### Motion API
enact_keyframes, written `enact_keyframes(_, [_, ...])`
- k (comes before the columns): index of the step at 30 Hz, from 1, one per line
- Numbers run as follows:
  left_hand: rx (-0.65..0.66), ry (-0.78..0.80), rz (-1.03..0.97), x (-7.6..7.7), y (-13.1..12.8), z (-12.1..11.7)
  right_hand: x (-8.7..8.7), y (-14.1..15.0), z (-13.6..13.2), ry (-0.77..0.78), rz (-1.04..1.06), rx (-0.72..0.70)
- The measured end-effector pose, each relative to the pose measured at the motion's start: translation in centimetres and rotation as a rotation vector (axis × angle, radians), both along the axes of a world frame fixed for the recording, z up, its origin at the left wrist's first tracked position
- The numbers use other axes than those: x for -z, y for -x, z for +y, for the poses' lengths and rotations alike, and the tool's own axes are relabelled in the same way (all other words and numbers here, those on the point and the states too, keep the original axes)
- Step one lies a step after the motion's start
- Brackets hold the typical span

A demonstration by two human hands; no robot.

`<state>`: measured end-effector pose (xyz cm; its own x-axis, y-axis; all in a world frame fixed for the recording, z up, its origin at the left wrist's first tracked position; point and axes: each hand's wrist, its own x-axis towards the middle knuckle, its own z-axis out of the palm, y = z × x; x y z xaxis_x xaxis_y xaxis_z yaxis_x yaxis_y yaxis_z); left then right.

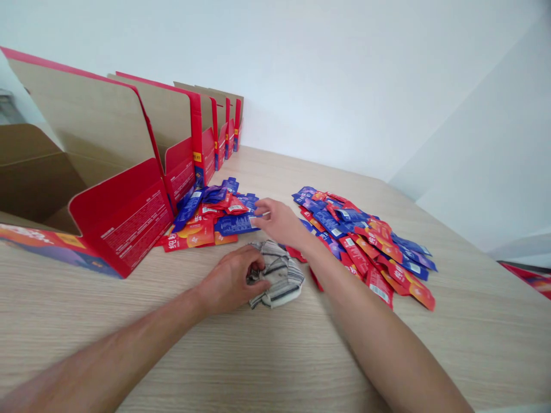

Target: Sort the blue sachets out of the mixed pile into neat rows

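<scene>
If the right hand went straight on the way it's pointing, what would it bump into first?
Probably the blue packet just past the fingertips of the right hand, in the smaller pile. I can't tell how high the hand is, so it might pass above.

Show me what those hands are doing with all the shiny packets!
A person's left hand is on a crumpled grey-and-white striped cloth on the pale wooden table. The right hand is at the edge of a small pile of red and blue packets, its thumb and fingers apart. A bigger packet pile lies to the right, and open red cardboard boxes stand in a row on the left.
</scene>
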<state>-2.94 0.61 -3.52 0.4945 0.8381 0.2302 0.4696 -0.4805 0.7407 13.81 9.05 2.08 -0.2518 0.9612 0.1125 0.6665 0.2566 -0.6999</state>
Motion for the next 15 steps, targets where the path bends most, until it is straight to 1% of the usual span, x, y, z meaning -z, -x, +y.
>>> enact_keyframes(1, [0.003, -0.004, 0.003, 0.0, 0.0, 0.0, -0.3, -1.7, 0.2, -0.053, -0.171, 0.058])
enact_keyframes(2, [0.006, -0.009, 0.009, 0.0, -0.1, 0.1, -0.5, -3.4, 0.4, -0.061, -0.329, 0.118])
enact_keyframes(4, [0.008, -0.015, 0.021, -0.2, -0.2, 0.1, -0.5, -6.0, 0.8, 0.01, -0.564, 0.22])
enact_keyframes(6, [0.006, -0.012, 0.031, -0.4, -0.3, 0.1, -0.2, -7.4, 1.0, 0.099, -0.67, 0.285])
enact_keyframes(9, [0.006, 0.003, 0.039, -0.6, -0.5, 0.1, 0.5, -7.7, 1.4, 0.12, -0.669, 0.347])
enact_keyframes(13, [0.013, 0.014, 0.04, -0.6, -0.5, 0.2, 0.8, -7.8, 2.0, 0.135, -0.563, 0.394])
enact_keyframes(15, [0.016, 0.025, 0.041, -0.6, -0.4, 0.3, 0.9, -8.1, 2.2, 0.111, -0.502, 0.394])
